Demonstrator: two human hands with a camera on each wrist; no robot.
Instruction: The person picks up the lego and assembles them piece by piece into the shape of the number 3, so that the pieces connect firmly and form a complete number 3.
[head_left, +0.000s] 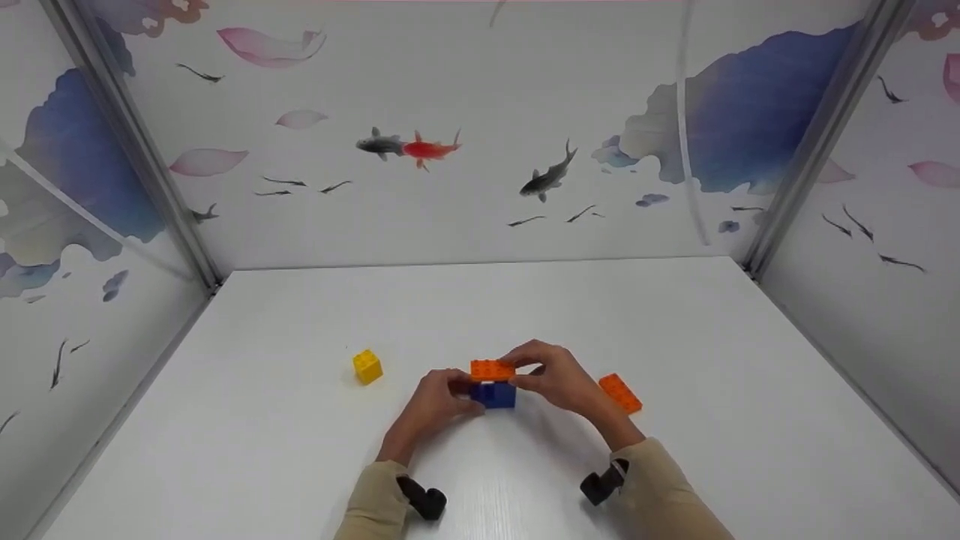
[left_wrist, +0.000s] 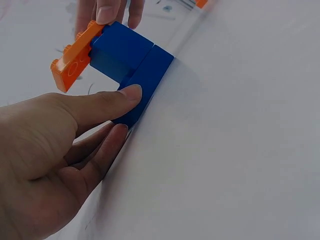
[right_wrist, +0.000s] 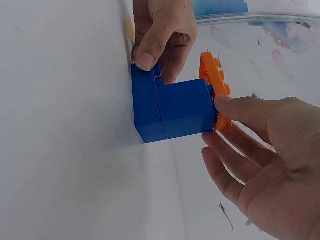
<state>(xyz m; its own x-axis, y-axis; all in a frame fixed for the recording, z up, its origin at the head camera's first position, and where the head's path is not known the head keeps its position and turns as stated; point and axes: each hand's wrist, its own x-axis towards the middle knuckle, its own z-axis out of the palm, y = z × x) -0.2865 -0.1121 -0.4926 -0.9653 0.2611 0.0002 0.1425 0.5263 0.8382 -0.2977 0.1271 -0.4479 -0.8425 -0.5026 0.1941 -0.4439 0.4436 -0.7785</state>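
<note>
Two blue toy building bricks stand stacked on the table: a longer lower brick (left_wrist: 147, 85) and a shorter upper brick (right_wrist: 185, 109) over one end of it. My left hand (head_left: 437, 401) pinches the free end of the lower brick between thumb and fingers. On top, a flat orange brick (head_left: 491, 370) lies over the upper blue brick and overhangs toward the left. Blue studs show in a thin gap beneath it. My right hand (head_left: 555, 377) pinches the right end of the orange brick, thumb (right_wrist: 225, 103) near the seam with the blue one.
A yellow brick (head_left: 367, 367) stands on the white table (head_left: 300, 315) to the left of the stack. Another flat orange brick (head_left: 620, 393) lies beside my right wrist. Printed panels (head_left: 480, 97) wall the table at the back and both sides.
</note>
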